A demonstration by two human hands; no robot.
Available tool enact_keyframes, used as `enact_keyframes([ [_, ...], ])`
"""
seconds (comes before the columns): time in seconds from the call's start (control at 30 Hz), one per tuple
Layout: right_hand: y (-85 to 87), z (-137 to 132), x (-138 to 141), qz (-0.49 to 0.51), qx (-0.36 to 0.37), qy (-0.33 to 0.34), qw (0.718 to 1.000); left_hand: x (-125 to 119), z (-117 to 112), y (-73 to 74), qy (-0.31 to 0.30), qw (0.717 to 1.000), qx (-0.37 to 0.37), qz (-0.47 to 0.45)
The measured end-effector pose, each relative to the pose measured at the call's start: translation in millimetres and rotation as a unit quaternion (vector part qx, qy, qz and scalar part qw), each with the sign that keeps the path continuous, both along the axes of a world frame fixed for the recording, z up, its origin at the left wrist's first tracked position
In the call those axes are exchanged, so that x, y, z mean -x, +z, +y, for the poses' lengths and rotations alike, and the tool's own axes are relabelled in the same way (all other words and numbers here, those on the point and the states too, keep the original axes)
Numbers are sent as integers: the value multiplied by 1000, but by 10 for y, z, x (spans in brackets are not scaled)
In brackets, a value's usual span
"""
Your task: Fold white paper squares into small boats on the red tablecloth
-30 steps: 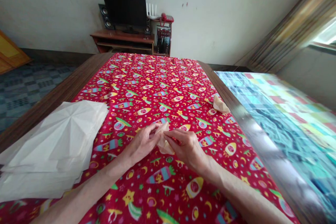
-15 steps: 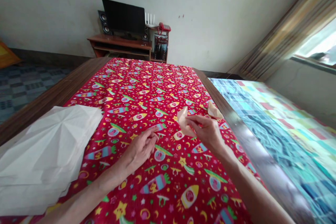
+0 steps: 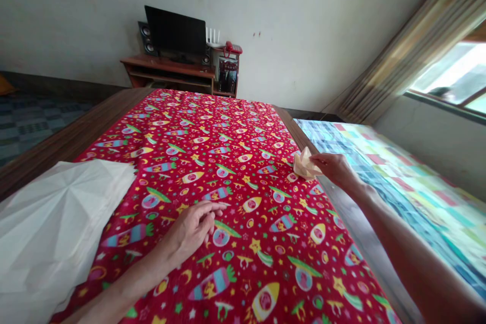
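Near the table's right edge, my right hand point(image 3: 334, 167) pinches a cream folded paper piece point(image 3: 305, 159) between thumb and fingertips. It overlaps a second folded paper that lies at that spot, and where one ends and the other begins I cannot make out. My left hand point(image 3: 195, 225) rests on the red patterned cloth point(image 3: 228, 192) near the middle, empty, its fingers loosely stretched and slightly bent. To its left lies a stack of white creased paper sheets point(image 3: 68, 202), the top one marked with star-like folds.
The wooden table edge point(image 3: 68, 139) shows along the left side. To the right stands a bed with a checkered cover point(image 3: 395, 177). At the far wall, a desk point(image 3: 167, 71) carries a monitor point(image 3: 176, 30), speakers point(image 3: 147, 38) and a red telephone point(image 3: 232, 49).
My right hand has carried the folded paper rightward to the other folded piece at the table's edge. My left hand stays on the cloth. The view has shifted a little to the right.
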State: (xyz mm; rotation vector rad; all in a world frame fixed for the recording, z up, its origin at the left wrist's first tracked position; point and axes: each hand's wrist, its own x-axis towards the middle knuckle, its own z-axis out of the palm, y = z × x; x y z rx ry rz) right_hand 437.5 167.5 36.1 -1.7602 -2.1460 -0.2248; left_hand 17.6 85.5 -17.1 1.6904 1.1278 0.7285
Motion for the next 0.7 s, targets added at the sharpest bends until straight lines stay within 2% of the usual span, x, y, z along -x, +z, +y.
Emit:
enact_keyframes([
  [0.13, -73, 29, -1, -9, 1, 4, 1000, 6, -2, 5, 0, 1000, 9, 4],
  [0.3, -81, 49, -12, -6, -3, 8, 1000, 10, -11, 29, -7, 1000, 12, 10],
  [0.53, -170, -141, -33, 19, -66, 12, 998, 4, -13, 6, -7, 1000, 17, 1],
  [0.7, -230, -195, -28, 23, -59, 19, 998, 3, -11, -10, -10, 1000, 7, -3],
])
